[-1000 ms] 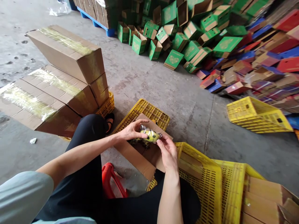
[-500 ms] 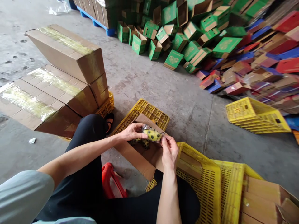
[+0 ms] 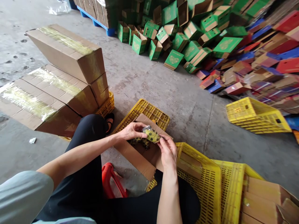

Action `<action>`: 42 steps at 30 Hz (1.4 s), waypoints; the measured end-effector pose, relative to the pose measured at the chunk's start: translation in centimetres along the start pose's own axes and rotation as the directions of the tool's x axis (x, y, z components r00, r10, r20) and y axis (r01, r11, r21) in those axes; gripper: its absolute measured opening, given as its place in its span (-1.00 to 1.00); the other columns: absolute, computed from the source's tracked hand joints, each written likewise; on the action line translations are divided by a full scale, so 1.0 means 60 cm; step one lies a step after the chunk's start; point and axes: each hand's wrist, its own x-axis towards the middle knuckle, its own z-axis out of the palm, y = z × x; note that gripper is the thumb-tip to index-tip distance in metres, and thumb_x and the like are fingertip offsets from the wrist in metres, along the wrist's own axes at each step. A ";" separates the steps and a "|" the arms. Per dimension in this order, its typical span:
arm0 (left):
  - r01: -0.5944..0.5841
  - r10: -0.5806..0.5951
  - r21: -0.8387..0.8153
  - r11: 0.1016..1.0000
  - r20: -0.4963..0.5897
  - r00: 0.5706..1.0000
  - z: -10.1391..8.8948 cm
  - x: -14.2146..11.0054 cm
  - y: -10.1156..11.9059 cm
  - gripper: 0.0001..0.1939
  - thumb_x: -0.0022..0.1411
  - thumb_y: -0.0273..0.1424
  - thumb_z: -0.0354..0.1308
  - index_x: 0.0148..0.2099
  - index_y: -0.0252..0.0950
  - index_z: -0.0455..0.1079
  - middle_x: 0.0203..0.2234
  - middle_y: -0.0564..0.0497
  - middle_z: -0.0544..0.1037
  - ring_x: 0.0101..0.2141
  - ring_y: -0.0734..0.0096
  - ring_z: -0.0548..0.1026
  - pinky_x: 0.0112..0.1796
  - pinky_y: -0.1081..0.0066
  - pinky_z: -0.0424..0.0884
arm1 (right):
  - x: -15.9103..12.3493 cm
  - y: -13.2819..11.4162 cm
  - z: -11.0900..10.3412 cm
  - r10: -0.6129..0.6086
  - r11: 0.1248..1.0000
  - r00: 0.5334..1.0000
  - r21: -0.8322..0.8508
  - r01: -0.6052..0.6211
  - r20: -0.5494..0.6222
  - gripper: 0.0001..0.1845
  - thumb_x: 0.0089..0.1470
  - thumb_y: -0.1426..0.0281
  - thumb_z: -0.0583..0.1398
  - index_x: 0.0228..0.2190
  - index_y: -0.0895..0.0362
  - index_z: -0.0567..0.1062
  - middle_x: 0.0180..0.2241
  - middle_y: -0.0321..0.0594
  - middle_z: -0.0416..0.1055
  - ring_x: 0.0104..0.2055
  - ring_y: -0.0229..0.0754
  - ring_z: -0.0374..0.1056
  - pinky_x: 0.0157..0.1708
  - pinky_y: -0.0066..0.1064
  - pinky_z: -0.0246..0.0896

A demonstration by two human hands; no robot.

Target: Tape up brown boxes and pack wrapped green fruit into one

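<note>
A yellow-green item with dark spots in clear plastic wrap [image 3: 151, 135] is held in the air between both hands; I cannot make out its kind. My left hand [image 3: 133, 130] pinches its left end between thumb and fingers. At the other end, my right hand [image 3: 168, 149] grips the wrap with thumb and fingertips. Right below lies an open cardboard box [image 3: 134, 159] with its flaps spread. Inside it are several similar spotted items [image 3: 145, 143], partly hidden by my hands.
A yellow crate [image 3: 153, 109] lies under the box. Taped cartons [image 3: 67, 56] are stacked at left. More yellow crates [image 3: 201, 180] stand at right, one holding cardboard. A red stool [image 3: 111, 180] is by my legs. Piled green boxes [image 3: 174, 59] and red-blue boxes [image 3: 238, 88] lie behind.
The spotted item has turned slightly between my hands, and its right end tilts down a little. My right hand shifted slightly right, then back. Both hands keep their hold.
</note>
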 end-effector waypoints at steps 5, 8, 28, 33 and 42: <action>0.001 -0.001 0.033 0.999 0.007 1.000 0.000 -0.004 0.004 -0.44 -0.04 -0.11 0.58 -0.10 -0.37 0.58 -0.25 -0.07 0.65 -0.26 0.32 0.59 -0.14 0.35 0.47 | -0.001 -0.002 -0.003 0.005 0.999 0.994 -0.045 0.000 0.106 -0.49 0.09 0.07 0.40 0.04 -0.04 0.56 0.10 -0.15 0.56 0.06 0.00 0.50 0.03 -0.16 0.46; -0.003 0.003 0.021 1.000 0.029 1.000 0.003 -0.008 0.004 -0.45 0.00 -0.12 0.57 -0.07 -0.37 0.58 -0.23 -0.08 0.66 -0.23 0.30 0.61 -0.11 0.32 0.47 | -0.002 0.001 -0.005 0.039 0.992 0.977 -0.126 -0.013 0.211 -0.37 0.06 0.06 0.42 0.12 -0.02 0.55 0.09 -0.13 0.57 0.05 0.03 0.51 0.09 -0.13 0.42; 0.055 -0.049 -0.198 0.979 0.034 0.998 0.016 -0.012 -0.013 -0.23 0.08 -0.21 0.55 0.27 -0.19 0.35 0.00 -0.09 0.56 0.02 0.22 0.54 0.07 0.26 0.43 | -0.020 0.000 0.038 -0.177 0.907 0.952 -0.334 0.256 0.249 -0.50 0.17 0.11 0.35 0.11 -0.04 0.59 0.20 -0.11 0.49 0.13 0.08 0.49 0.15 -0.10 0.43; 0.141 -0.136 -0.277 0.950 0.034 0.990 0.015 -0.014 -0.013 -0.22 0.08 -0.17 0.54 0.27 -0.17 0.32 0.03 -0.16 0.54 -0.05 0.18 0.57 -0.10 0.23 0.54 | -0.016 -0.005 0.033 -0.172 0.950 0.979 -0.245 0.194 0.105 -0.46 0.18 0.08 0.33 0.13 0.01 0.57 0.14 -0.06 0.54 0.13 0.07 0.49 0.11 -0.09 0.45; 0.251 -0.211 -0.193 0.949 0.208 0.955 0.020 -0.016 -0.010 -0.30 0.02 -0.17 0.57 0.14 -0.27 0.44 -0.07 -0.16 0.55 -0.18 0.28 0.57 -0.24 0.35 0.52 | -0.006 0.007 0.023 -0.158 0.954 0.987 -0.252 0.163 0.039 -0.56 0.19 0.03 0.30 -0.02 0.02 0.64 0.05 -0.12 0.60 0.08 0.05 0.50 0.09 -0.12 0.43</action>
